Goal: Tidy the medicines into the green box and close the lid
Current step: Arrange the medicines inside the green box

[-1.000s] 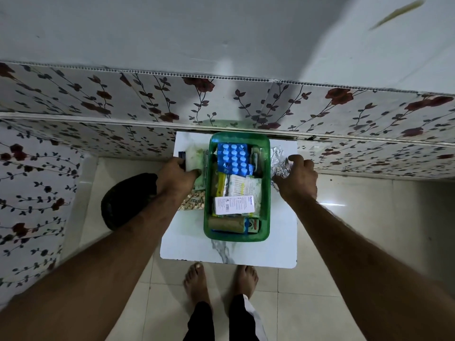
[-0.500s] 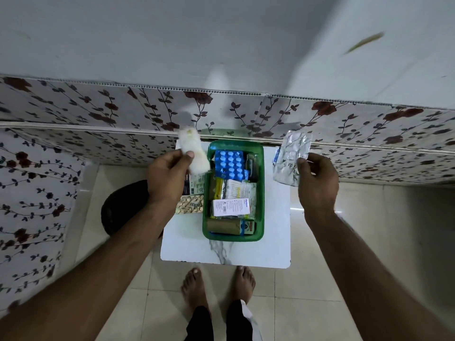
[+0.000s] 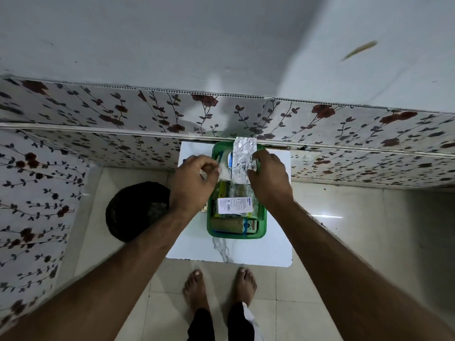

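The green box sits on the small white table at frame centre, already well filled with packets and cartons. The right hand grips a silver blister strip over the box's far end; the left hand pinches a small white packet at the box's left rim. Both items seem about to go in. A strip peeking out beside the left wrist may remain outside. No lid is visible, so closing is yet to come. The hands hide the box's upper half.
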